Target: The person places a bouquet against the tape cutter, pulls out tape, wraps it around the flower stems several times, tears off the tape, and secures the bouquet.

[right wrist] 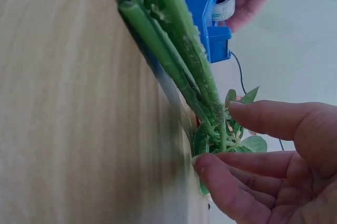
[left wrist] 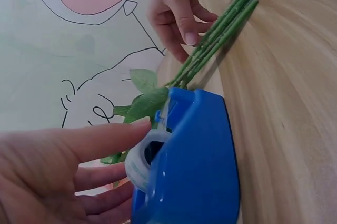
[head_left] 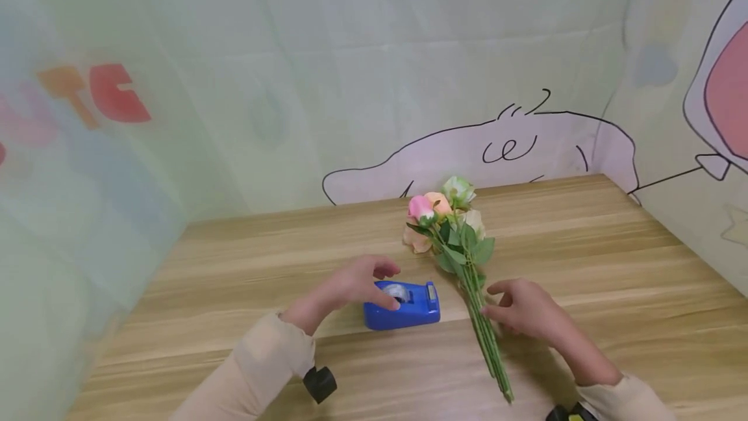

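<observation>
A blue tape dispenser with a roll of clear tape sits on the wooden table. My left hand hovers at its left end, thumb over the roll and fingers behind it, loosely spread. To the right of the dispenser lies a bunch of artificial flowers with pink, peach, cream and pale green blooms. Its green stems point toward me. Beside the stems is my right hand, thumb and forefinger parted, fingertips right at the stems. In the right wrist view the stems pass just beyond those fingertips.
The wooden table reaches back to a printed cloth backdrop with cartoon line drawings. Another cloth wall hangs along each side. Dark wrist devices sit near both sleeves.
</observation>
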A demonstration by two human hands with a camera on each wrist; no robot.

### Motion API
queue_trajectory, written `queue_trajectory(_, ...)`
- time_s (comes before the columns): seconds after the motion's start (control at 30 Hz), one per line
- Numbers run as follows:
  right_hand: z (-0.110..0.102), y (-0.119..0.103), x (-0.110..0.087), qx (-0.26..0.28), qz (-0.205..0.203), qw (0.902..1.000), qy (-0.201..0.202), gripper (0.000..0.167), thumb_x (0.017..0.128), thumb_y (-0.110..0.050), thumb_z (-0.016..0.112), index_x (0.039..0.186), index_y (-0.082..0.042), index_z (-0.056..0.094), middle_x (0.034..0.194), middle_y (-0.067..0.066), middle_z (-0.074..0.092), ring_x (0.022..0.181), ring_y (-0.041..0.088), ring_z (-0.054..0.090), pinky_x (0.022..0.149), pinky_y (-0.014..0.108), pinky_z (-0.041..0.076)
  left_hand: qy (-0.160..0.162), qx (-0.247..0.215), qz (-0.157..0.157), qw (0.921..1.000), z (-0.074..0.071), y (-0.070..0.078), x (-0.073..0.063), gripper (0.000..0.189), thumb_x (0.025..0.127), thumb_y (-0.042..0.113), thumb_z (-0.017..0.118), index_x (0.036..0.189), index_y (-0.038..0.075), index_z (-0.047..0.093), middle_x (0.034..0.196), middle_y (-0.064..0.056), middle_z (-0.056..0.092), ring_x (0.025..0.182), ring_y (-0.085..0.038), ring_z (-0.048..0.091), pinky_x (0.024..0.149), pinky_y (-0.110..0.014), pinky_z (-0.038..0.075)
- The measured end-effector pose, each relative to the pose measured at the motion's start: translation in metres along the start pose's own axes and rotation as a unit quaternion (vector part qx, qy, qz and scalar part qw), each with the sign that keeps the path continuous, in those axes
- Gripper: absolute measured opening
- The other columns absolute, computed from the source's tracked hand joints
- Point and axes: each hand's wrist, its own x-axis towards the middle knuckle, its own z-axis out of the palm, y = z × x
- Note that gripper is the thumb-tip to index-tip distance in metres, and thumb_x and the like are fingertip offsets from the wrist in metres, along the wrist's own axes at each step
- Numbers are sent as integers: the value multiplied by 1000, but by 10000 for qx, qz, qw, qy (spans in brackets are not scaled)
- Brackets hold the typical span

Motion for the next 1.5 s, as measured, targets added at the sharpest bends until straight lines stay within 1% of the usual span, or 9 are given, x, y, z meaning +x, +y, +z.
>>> queue_trajectory(0.13,1,-1,0,20,-44,10000,23,48,81,-16,71,114,15,55,62,2,60,47,14,52,46,28,45,-121,372,202,9990,3,-4,-2,64,68,10,83,124,-2,54,123,-14,56,113,-28,50,98,-44,40)
queue_trajectory(0.3,1,-2,1,41,-1,10000,32,46,81,-14,70,114,15,55,62,2,60,48,14,53,47,29,46,5,1139,559,9919,4,-4,-1,64,63,9,86,119,-3,57,116,-14,61,105,-26,55,94,-42,44)
queue_trajectory(0.47,0,-3,1,52,52,10000,58,46,81,-14,70,114,14,55,64,3,61,48,14,53,47,29,47,135,1417,526,9884,4,-2,1,61,63,11,87,116,-1,60,114,-13,62,101,-24,56,91,-42,46)
queue_trajectory(0.73,-5,-4,1,-21,16,10000,55,46,82,-16,69,113,15,56,70,6,65,50,15,56,50,29,48,241,1668,107,9856,5,7,5,60,61,15,88,114,3,64,113,-10,63,100,-23,57,90,-41,46)
queue_trajectory(0.9,-14,-7,3,-221,-40,9997,90,44,84,-18,67,113,14,57,78,11,67,59,15,59,53,29,49,295,2015,245,9787,8,9,8,59,58,19,90,110,2,66,106,-8,66,94,-19,58,88,-37,47)
queue_trajectory(1.1,-25,-23,11,-287,-444,9984,220,44,84,-12,66,117,15,54,82,15,67,55,17,59,49,28,49,314,2164,274,9754,8,11,9,59,56,19,91,107,1,67,104,-9,67,93,-19,59,88,-36,47)
queue_trajectory(1.27,-27,-38,21,-1090,-983,9888,279,35,82,-12,68,109,9,62,86,13,68,69,21,63,58,34,51,334,2166,233,9754,9,11,10,58,55,19,91,106,2,68,103,-8,68,91,-18,59,87,-35,48)
queue_trajectory(1.37,-23,-49,28,-1394,-1313,9815,55,23,82,-10,68,100,3,67,86,8,67,75,19,61,64,34,51,382,2173,120,9753,11,11,9,58,54,18,92,105,2,68,102,-8,68,89,-18,59,86,-34,48)
queue_trajectory(1.5,-10,-61,39,-1278,-1614,9776,-444,16,83,-6,66,97,2,67,85,7,67,70,14,55,62,30,48,452,2198,15,9745,12,12,7,58,52,16,92,103,2,69,101,-8,69,89,-18,60,86,-35,49)
